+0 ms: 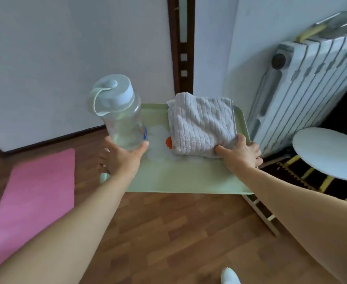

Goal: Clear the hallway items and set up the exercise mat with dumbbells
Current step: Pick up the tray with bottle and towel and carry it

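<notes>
Both forearms reach out over the wood floor (168, 232) toward a green table (189, 181). Left hand (121, 158) is clamped round the base of a clear bottle (123, 121), which is tilted, lid up and leaning left and away, its long axis running from the hand to the lid. Held so low, it could tip out of the fingers. Right hand (240, 152) pinches the near right corner of a folded towel (201, 124) lying on the table's far right; lifted by that corner alone, it would likely unfold. Pink mat (31, 201) lies at left, its length running near to far.
</notes>
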